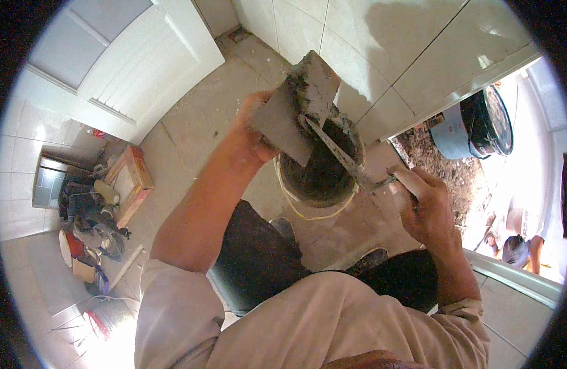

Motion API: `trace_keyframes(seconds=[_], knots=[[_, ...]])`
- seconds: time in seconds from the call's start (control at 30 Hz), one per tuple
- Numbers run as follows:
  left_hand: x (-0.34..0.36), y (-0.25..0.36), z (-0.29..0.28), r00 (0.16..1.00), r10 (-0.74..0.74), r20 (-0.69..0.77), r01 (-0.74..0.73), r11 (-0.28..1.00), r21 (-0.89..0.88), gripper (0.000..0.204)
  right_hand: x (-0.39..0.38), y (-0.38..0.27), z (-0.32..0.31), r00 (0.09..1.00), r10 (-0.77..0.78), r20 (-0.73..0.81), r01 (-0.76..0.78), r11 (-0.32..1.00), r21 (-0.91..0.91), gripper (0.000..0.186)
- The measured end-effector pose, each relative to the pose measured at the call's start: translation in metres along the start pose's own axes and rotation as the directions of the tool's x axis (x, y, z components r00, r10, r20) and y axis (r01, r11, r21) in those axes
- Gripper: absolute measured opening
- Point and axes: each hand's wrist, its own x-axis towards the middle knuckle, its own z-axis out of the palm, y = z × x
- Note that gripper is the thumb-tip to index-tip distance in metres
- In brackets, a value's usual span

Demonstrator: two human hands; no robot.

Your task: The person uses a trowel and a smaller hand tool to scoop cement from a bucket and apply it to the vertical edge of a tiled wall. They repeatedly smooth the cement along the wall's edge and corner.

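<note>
My left hand (pixel 253 126) is closed around the edge of a flat grey plate (pixel 283 126) with angular corners, above a bucket. Dark wet mortar (pixel 301 92) clings to the plate; whether it is one piece or two I cannot tell. In my right hand (pixel 426 206) is the handle of a narrow trowel (pixel 339 150). Its long blade slants up to the left across the bucket's mouth, the tip at the mortar-smeared plate. The round bucket (pixel 317 200) stands on the floor between my feet, dark inside, its pale wire handle hanging at the near side.
A white door (pixel 154 67) stands at the upper left, a tiled wall (pixel 388 43) ahead. Left lie a wooden box (pixel 136 184) and a heap of tools (pixel 90 206). Beyond the doorway sill (pixel 511 280) at right are a lidded bucket (pixel 474 126), rubble (pixel 428 154) and another person (pixel 520 251).
</note>
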Motion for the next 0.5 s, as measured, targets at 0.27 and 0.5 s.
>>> trace_keyframes(seconds=[0.27,0.5], knots=[[-0.007,0.004,0.000,0.990,-0.079,0.118,0.087,0.994,-0.067,0.037,-0.004,0.003,0.001,0.910,0.131,0.395,-0.346,0.763,0.546,0.029],[0.000,-0.006,-0.001,0.988,-0.069,0.139,0.075,0.996,-0.041,0.036,0.007,0.002,-0.008,0.991,0.077,-0.108,-0.058,0.984,0.170,0.025]])
